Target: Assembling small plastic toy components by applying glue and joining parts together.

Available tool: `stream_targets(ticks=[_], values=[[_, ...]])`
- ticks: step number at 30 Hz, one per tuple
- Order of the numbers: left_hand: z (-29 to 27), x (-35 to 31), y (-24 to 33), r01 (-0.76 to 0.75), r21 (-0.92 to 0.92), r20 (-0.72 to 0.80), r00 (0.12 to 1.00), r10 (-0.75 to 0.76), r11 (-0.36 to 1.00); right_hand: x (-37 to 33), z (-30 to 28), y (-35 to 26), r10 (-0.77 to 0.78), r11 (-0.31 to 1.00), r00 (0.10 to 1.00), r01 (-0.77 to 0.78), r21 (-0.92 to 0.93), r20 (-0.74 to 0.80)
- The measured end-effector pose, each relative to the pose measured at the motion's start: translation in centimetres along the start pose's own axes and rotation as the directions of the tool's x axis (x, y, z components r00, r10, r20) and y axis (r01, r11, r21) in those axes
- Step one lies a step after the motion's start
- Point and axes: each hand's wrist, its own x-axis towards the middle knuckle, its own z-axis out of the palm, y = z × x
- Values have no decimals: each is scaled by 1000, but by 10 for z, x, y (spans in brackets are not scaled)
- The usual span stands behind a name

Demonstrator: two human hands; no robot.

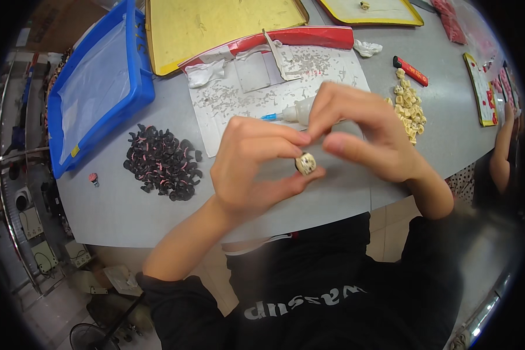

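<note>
Pinching a small cream-and-black piece (pixel 307 164) between thumb and forefinger of the left hand (pixel 245 160), above the grey table (pixel 332 195); curling the right hand (pixel 370 128) part-open just beside, too blurred for telling whether gripping anything. Probably handling light and stiff, best gripping by its edges; facing cream side rightward, running lengthwise forefinger-to-thumb.

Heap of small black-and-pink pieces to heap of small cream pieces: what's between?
Head view: left hand pinching a small cream-and-black piece, right hand, white paper sheet and translucent bottle with blue tip.
</note>
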Motion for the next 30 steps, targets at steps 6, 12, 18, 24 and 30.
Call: stream_targets(ticks=[6,12,18,24,30], values=[[10,0,0,196,-186,-98,971,-216,963,1,-2,2,-247,947,967,227,-226,-64],[7,2,-5,185,-222,-68,977,-204,957,1,4,3,-326,919,943,298,-258,-73],[8,-1,-3,256,-317,-1,963,-271,913,0,4,8,-341,899,939,314,-306,-39],[6,0,2,385,-555,110,912,-394,737,0,6,9,-356,890,930,306,-339,-95],[5,2,5,514,-758,278,811,-515,401,-1,9,13,-347,902,928,288,-322,-139]])
